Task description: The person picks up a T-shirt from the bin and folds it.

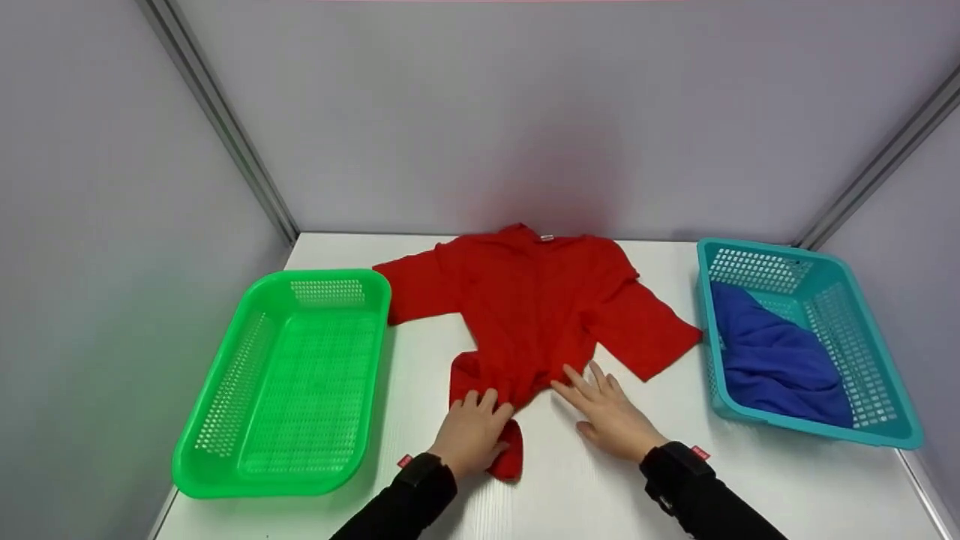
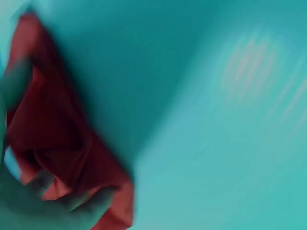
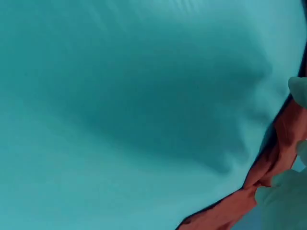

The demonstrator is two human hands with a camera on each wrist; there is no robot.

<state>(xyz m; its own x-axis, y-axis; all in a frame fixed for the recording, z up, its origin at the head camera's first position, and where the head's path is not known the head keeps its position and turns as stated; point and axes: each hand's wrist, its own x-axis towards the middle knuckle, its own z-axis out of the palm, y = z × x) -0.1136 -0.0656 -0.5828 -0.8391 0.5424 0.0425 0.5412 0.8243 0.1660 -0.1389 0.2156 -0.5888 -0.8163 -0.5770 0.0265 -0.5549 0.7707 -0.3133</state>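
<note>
A red short-sleeved shirt [image 1: 536, 300] lies spread on the white table, collar toward the back wall, its lower part bunched and twisted. My left hand [image 1: 472, 431] is at its lower left corner, fingers bent over the cloth. In the left wrist view the gathered red cloth [image 2: 53, 129] sits between thumb and fingers; the picture is blurred. At the hem's right side is my right hand [image 1: 611, 412], fingers spread and fairly straight, fingertips touching the edge. The right wrist view has the red hem [image 3: 268, 167] running beneath those fingertips.
A bright green basket [image 1: 281, 484] with nothing in it stands left, beside the shirt's left sleeve. On the right, a teal basket [image 1: 817, 431] holds a crumpled blue cloth [image 1: 780, 360]; the right sleeve reaches its side. Grey walls [image 1: 465, 112] enclose the table.
</note>
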